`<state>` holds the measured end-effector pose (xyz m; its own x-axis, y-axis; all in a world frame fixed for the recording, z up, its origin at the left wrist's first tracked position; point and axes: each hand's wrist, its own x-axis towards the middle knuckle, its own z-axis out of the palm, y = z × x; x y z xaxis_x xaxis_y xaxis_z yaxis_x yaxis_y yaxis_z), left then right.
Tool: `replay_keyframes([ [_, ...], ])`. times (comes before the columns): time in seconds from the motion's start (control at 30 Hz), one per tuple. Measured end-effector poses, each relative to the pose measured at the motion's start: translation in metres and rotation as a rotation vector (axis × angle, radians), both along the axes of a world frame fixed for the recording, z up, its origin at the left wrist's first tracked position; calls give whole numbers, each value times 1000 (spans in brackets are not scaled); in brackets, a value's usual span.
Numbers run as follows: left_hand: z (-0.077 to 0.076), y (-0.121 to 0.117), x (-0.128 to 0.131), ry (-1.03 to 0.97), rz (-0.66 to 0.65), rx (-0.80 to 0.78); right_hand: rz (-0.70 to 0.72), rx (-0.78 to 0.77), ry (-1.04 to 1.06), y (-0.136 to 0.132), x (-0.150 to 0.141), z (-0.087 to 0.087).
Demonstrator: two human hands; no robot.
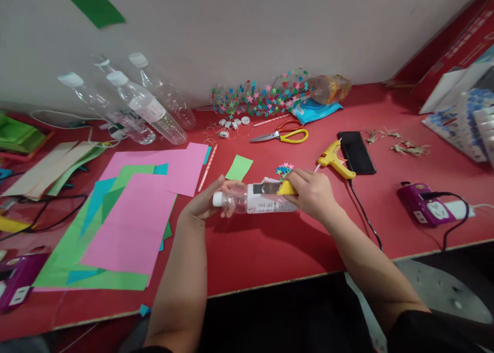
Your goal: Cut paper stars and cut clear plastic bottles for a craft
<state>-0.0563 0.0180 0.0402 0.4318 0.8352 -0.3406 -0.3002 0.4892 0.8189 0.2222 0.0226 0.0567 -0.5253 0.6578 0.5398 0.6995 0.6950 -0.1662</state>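
A clear plastic bottle (239, 198) with a white cap and a white label lies on its side near the table's front edge. My left hand (203, 201) is closed around its neck end, with the cap toward my palm. In my right hand (312, 191) is a yellow utility knife (287, 188), its flat blade lying along the bottle's label. That hand also covers the bottle's base end. Just beyond the bottle are a light green paper square (239, 168) and a small pile of star sequins (283, 170), partly hidden by my right hand.
Coloured paper sheets (123, 224) cover the left. Behind them lean several clear bottles (154, 111). Scissors (280, 136), a star-filled bottle (258, 98) and a blue packet (314, 111) lie at the back. Rightward are a corded yellow glue gun (334, 160), a phone (357, 152) and a purple power adapter (424, 204).
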Motion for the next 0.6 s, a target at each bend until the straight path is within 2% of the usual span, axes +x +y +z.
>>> replay_keyframes([
  [0.1,-1,1,16,-106,63,63,-201,-55,130,0,-3,-2],
  [0.2,-5,-6,51,-182,188,105,-325,-116,288,-2,-10,0],
  [0.3,-11,-17,84,-138,317,171,-331,-319,474,-5,-19,2],
  [0.4,-12,-24,97,-116,300,96,-302,-506,587,-7,-25,2],
  [0.47,-9,-25,95,-55,296,77,-293,-489,597,-7,-26,0],
  [0.6,-3,-21,92,-23,373,159,-203,-414,582,-9,-29,-2],
])
